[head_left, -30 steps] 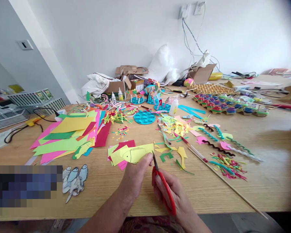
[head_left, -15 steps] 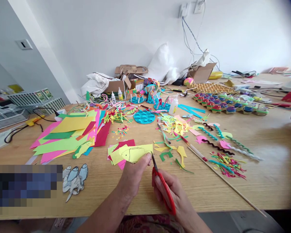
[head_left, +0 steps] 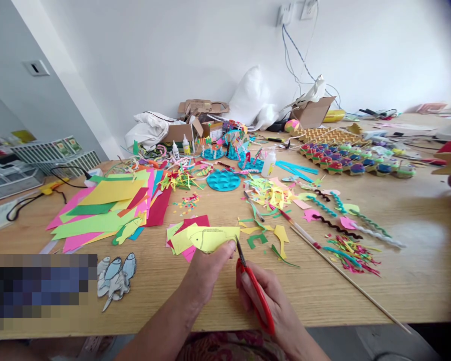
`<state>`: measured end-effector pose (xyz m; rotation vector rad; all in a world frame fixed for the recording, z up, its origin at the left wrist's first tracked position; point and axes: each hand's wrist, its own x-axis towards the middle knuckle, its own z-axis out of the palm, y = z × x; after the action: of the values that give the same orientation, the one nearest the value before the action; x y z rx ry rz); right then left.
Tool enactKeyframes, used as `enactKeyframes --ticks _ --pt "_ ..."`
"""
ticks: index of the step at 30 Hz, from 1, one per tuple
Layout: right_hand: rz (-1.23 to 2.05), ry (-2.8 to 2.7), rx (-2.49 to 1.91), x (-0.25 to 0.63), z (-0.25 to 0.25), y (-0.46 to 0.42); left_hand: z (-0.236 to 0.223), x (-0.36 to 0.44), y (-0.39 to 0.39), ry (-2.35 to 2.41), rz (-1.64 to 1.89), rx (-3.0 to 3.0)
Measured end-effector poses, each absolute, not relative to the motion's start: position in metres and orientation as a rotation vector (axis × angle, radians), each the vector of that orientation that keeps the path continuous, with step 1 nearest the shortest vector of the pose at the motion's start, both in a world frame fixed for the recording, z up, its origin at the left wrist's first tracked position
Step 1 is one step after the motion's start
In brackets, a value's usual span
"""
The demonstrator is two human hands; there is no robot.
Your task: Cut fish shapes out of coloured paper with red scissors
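Yellow strip [head_left: 218, 238]: nearer you than the blue disc [head_left: 223, 181] and slightly left of it; a dark-outlined fish is drawn along it, eye toward the left end.
Long axis: crosswise before you, the bulk of the strip reaching ahead and left of your thumb tip.
Left hand [head_left: 206, 275]: on your side of the blue disc, pinching the strip's near edge close to its right end, thumb on top; the fingers beneath are mostly hidden.
Right hand [head_left: 275, 297]: nearer you than the blue disc and right of it, curled around the handles of the red scissors [head_left: 262, 296].
Blades [head_left: 240, 250]: pointing away from you and slightly left, across the strip's line, tips at its right end; you can't tell whether they bite the paper.
Nearer hand: your left, in contact with the strip; your right meets it only through the blades.
Fish cutouts [head_left: 116, 281]: nearer you than the blue disc, well left.
Wooden stick [head_left: 349, 279]: right of the blue disc, slanting toward you.
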<state>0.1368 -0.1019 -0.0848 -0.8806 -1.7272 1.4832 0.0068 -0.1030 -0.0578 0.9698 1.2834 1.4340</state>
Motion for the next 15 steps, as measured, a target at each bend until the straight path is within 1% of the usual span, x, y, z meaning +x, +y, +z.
enactKeyframes --ticks 15 --pt "1.539 -1.692 -0.862 0.1364 -0.0849 -0.1035 -0.0618 0.0097 -0.1036 1.241 1.476 0.955"
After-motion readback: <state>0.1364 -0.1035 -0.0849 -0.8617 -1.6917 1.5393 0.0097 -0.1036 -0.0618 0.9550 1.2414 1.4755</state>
